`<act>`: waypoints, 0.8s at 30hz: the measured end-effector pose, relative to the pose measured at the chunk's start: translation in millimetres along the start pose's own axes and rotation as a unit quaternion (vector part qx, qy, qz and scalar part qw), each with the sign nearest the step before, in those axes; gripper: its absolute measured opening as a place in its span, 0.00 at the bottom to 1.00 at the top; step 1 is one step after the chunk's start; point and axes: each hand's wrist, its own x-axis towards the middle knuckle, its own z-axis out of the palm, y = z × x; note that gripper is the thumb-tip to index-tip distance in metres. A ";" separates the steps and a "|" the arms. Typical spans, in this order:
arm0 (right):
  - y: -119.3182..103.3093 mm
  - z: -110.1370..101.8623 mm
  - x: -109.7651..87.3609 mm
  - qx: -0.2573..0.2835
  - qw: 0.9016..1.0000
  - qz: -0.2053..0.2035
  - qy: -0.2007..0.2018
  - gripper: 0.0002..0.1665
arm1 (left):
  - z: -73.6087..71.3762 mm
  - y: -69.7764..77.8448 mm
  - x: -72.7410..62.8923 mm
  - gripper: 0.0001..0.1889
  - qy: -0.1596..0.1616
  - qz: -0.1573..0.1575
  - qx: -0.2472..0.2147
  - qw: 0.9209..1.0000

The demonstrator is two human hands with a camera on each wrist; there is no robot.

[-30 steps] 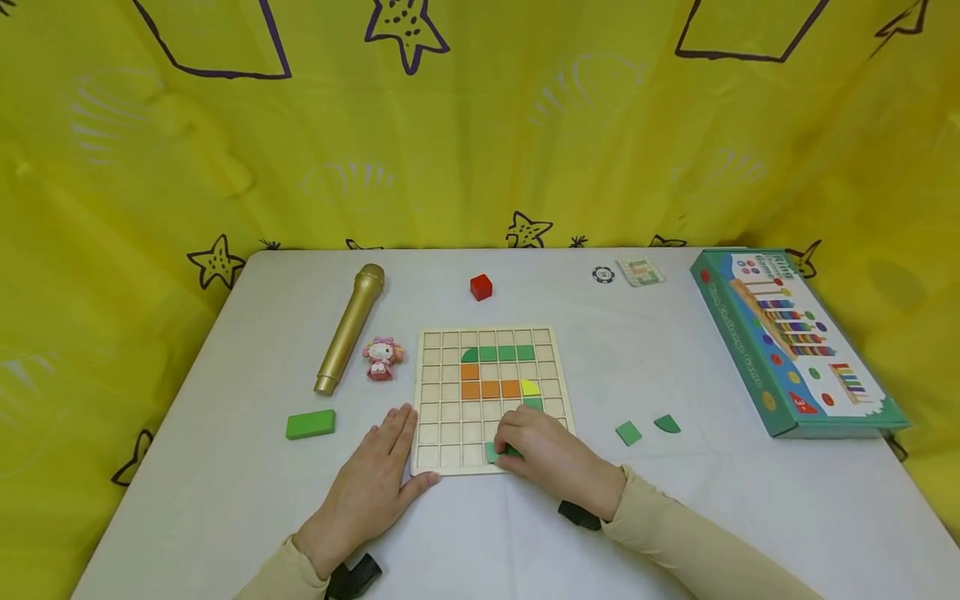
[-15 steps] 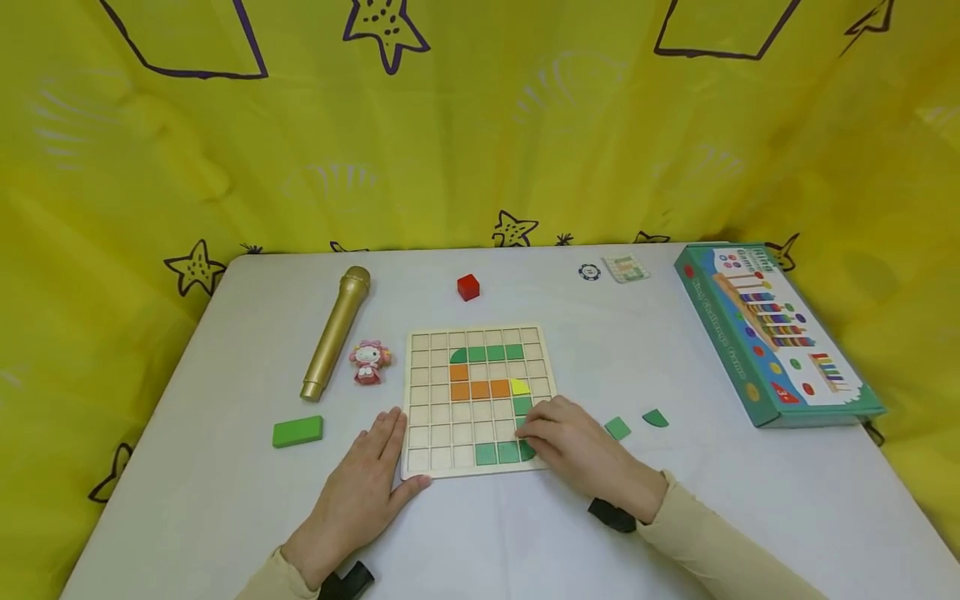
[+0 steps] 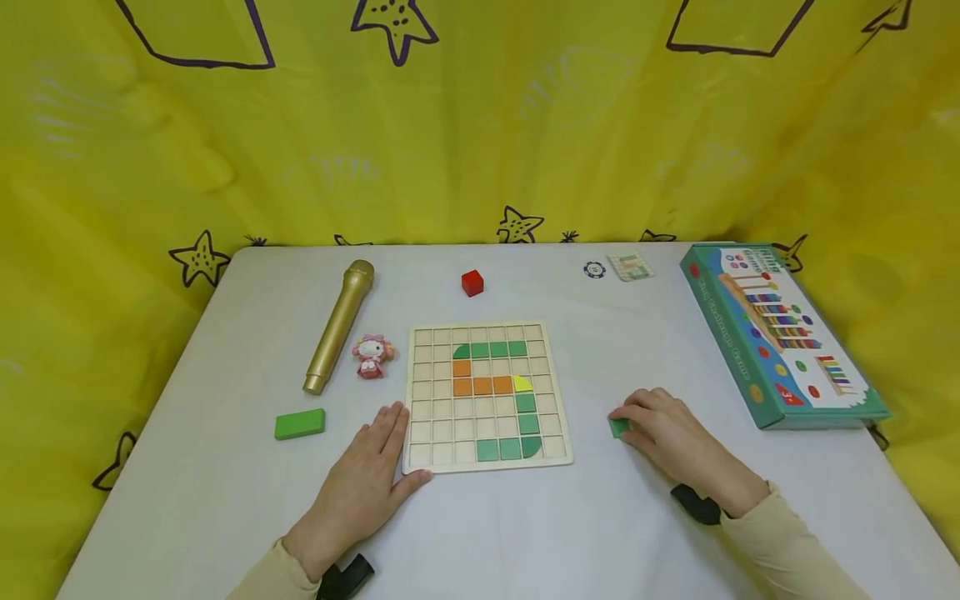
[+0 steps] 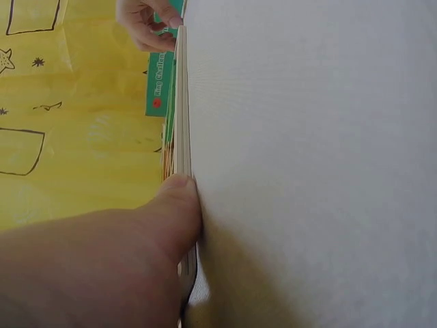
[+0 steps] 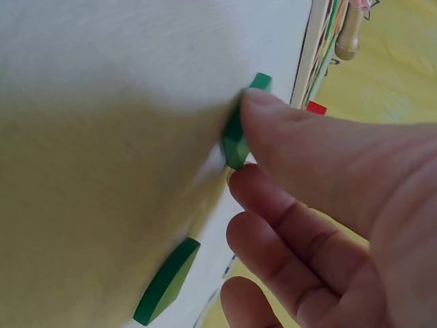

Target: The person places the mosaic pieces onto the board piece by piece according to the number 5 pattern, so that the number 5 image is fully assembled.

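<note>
My left hand (image 3: pixel 360 492) lies flat at the left edge of the wooden grid board (image 3: pixel 431 425), its fingers straight along the side and its thumb at the front corner. Green, orange and yellow tiles sit in the board's squares in an S-like path, ending at a rounded green tile (image 3: pixel 531 447) and two squares in the bottom row. To the right of the board, my right hand (image 3: pixel 678 442) pinches a green square tile (image 5: pixel 235 137) between thumb and fingers, low over the table. A green quarter-circle tile (image 5: pixel 167 281) lies beside it, hidden behind the hand in the head view.
A gold microphone (image 3: pixel 339 327), a small pink-and-white figurine (image 3: pixel 372 357) and a green block (image 3: pixel 300 423) lie left of the board. Behind it are a red cube (image 3: pixel 472 283), a poker chip (image 3: pixel 594 269) and a pattern card (image 3: pixel 631 267). A game box (image 3: pixel 783 333) stands at right.
My right hand has left the board's lower right corner, where green tiles now fill the bend, and moved right to take hold of the loose square tile. The left hand stays at the board.
</note>
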 end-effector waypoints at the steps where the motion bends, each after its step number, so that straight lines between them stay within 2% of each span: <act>1: 0.5 0.2 -0.2 -0.002 1.000 -0.001 0.003 0.17 | 0.2 0.2 0.5 0.46 0.000 0.000 -0.001 1.000; 8: -1.7 3.7 -1.1 -0.004 1.000 0.029 0.005 0.15 | 1.1 -0.1 1.1 0.46 -0.010 -0.005 0.002 1.000; 12: -14.8 7.9 8.4 0.014 0.999 0.029 0.022 0.15 | 1.2 -0.6 0.4 0.46 -0.010 -0.004 0.006 1.000; 18: -58.9 13.5 51.5 0.083 0.996 0.011 -0.002 0.16 | 1.4 -0.1 5.0 0.45 0.000 0.010 0.010 1.000; 20: -75.6 19.9 69.0 0.093 0.995 -0.009 -0.017 0.14 | 1.5 0.0 5.3 0.45 0.002 0.011 0.011 1.000; 24: -101.7 36.3 97.9 0.091 0.992 -0.076 -0.035 0.09 | 0.2 0.9 2.2 0.45 -0.001 0.004 0.012 1.000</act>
